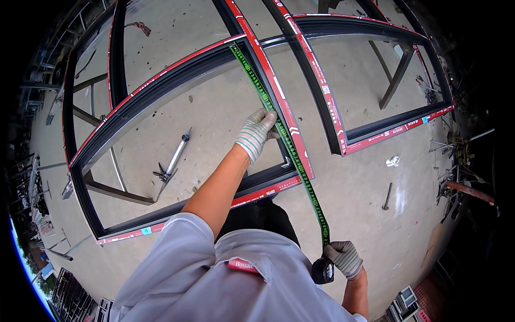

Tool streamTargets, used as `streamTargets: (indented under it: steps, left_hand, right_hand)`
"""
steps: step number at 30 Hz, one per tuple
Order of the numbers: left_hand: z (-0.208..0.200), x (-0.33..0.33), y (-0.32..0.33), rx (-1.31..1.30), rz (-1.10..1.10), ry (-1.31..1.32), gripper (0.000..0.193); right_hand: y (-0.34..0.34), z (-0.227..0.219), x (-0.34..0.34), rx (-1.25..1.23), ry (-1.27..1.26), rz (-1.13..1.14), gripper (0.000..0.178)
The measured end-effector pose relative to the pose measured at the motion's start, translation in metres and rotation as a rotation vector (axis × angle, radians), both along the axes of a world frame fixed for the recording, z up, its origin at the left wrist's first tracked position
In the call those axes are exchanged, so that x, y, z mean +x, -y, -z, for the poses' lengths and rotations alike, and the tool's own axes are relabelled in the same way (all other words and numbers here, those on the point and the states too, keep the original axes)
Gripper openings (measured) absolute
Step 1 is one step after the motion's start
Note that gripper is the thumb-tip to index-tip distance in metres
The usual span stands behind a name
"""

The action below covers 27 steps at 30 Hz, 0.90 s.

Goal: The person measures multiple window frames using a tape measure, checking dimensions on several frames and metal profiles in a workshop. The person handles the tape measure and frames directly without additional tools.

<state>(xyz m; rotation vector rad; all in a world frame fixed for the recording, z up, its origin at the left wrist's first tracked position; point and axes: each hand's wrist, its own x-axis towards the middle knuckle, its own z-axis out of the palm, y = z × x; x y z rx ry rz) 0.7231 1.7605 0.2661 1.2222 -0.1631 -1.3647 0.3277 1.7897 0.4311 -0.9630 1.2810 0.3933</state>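
Note:
A green tape measure blade (314, 201) runs from the far corner of a black window frame (271, 191) along its right side and on toward me. My left hand (256, 133), in a striped knit glove, pinches the blade partway along, beside the frame's right bar. Past the frame's near corner, low on the right, my right hand (346, 259) is gloved too and closed at the black tape measure case (323, 271). The blade comes out of the case's top. Red protective film covers the frame's outer faces.
A second black frame (399, 131) stands to the right across a narrow gap. Under the left frame's opening, a caulking gun (176, 155) lies on the concrete floor. Brown metal supports (397, 78) stand beneath the frames. A hammer-like tool (387, 197) and crumpled white paper (392, 161) lie right.

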Motion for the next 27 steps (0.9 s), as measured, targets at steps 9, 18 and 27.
streamTargets:
  steps: [9, 18, 27]
  left_hand:
    - [0.024, 0.008, 0.014, 0.007, 0.01, -0.011, 0.027]
    - [0.037, 0.025, 0.014, 0.056, 0.108, -0.021, 0.028]
    - [0.029, 0.032, 0.009, 0.087, 0.136, -0.022, 0.027]
  right_hand:
    - [0.0, 0.007, 0.016, -0.027, 0.036, -0.007, 0.029]
    - [-0.014, -0.001, 0.053, 0.024, -0.037, 0.118, 0.029]
    - [-0.035, -0.006, 0.063, 0.032, -0.073, 0.161, 0.029]
